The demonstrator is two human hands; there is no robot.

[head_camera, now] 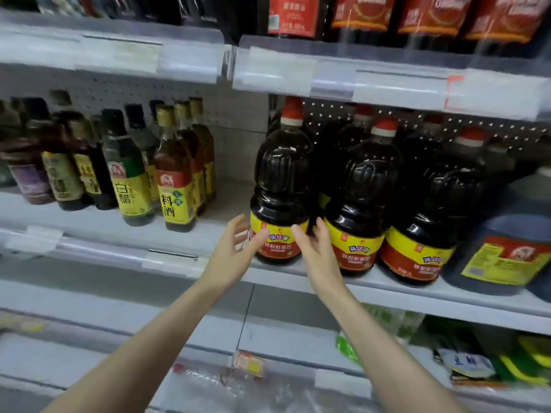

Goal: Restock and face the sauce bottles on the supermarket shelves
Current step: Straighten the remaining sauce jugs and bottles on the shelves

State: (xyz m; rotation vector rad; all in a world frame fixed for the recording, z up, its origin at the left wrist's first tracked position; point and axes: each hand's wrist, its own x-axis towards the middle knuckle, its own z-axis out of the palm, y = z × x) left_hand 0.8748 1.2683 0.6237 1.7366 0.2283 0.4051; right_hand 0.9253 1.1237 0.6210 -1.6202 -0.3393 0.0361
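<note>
Flanking the leftmost soy sauce bottle (pixel 280 186), upright at the front edge of the middle shelf (pixel 375 285), with left hand (pixel 235 253) and right hand (pixel 316 252), fingers released. Could topple forward off the lip if nudged unevenly.

Clear plastic label holders (pixel 274 70) run across at twelve o'clock, and a red-edged tag (pixel 454 90) sits among them at two o'clock. A grey perforated back panel (pixel 226 105) shows at eleven o'clock. Green packets (pixel 521 362) lie at four o'clock. At six o'clock a small red-and-yellow tag (pixel 249 363) sits just above blurred, crinkled clear plastic (pixel 208 386).
</note>
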